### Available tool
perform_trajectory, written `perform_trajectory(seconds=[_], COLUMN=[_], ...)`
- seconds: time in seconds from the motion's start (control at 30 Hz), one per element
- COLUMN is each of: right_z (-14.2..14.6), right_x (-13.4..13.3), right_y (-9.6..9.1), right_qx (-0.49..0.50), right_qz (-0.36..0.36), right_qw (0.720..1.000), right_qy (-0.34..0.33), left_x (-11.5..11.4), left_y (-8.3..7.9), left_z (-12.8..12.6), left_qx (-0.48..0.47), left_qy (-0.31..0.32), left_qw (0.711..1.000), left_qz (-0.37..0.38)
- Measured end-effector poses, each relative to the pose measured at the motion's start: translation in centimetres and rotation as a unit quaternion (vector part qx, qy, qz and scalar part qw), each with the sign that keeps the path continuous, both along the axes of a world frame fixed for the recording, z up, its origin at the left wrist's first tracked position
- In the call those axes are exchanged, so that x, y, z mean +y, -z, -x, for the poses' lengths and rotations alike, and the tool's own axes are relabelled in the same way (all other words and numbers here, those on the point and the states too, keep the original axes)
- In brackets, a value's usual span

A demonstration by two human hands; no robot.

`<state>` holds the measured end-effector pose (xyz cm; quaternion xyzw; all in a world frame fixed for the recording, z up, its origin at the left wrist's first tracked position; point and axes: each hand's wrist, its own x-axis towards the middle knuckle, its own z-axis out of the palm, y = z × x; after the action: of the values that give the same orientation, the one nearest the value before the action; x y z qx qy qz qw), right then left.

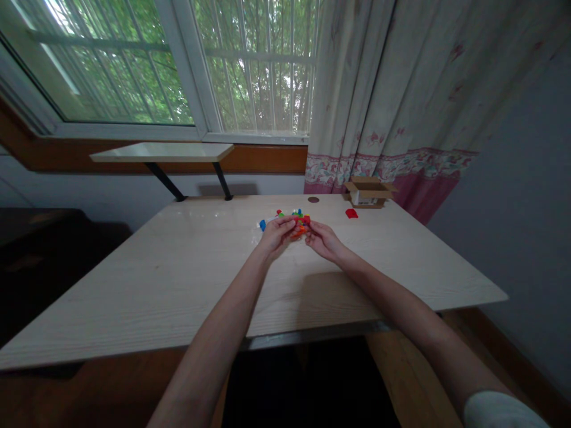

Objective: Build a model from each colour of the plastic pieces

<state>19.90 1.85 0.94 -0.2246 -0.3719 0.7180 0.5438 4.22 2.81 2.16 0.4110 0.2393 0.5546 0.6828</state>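
Observation:
My left hand (pixel 277 234) and my right hand (pixel 325 240) meet over the middle of the desk. Between their fingertips is a small red plastic piece (pixel 304 219), pinched from both sides. Its exact kind is too small to make out. Right beneath and behind the hands lie small coloured plastic pieces: an orange one (pixel 298 232), a blue one (pixel 262 225) left of my left hand, and several green, red and blue ones farther back. My fingers hide part of this pile. Clear plastic seems to glint around the pieces.
An open cardboard box (pixel 368 195) stands at the back right of the pale wooden desk (pixel 187 285). A red piece (pixel 351 213) lies in front of it, near a dark round disc (pixel 313 200). A raised white shelf (pixel 165 152) stands at the back left, below the window.

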Motion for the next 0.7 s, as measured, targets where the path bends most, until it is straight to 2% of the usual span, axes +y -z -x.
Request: perform_trajectory(seconds=[0.37,0.53,0.7], right_z=[0.49,0.79,0.89], right_x=[0.09,-0.27,-0.25], right_y=[0.09,-0.01,-0.05], right_qx=[-0.03,-0.065,-0.071], right_qz=[-0.029,-0.042,-0.047], right_qw=[0.997,0.994,0.992], right_qy=[0.068,0.075,0.095], left_x=[0.28,0.17,0.01], left_y=[0.37,0.27,0.37], left_z=[-0.2,-0.27,-0.24], left_qx=[0.022,0.043,0.046], left_qy=[-0.012,-0.025,-0.01], left_qw=[1.0,0.999,0.999], left_qz=[0.001,0.01,0.0])
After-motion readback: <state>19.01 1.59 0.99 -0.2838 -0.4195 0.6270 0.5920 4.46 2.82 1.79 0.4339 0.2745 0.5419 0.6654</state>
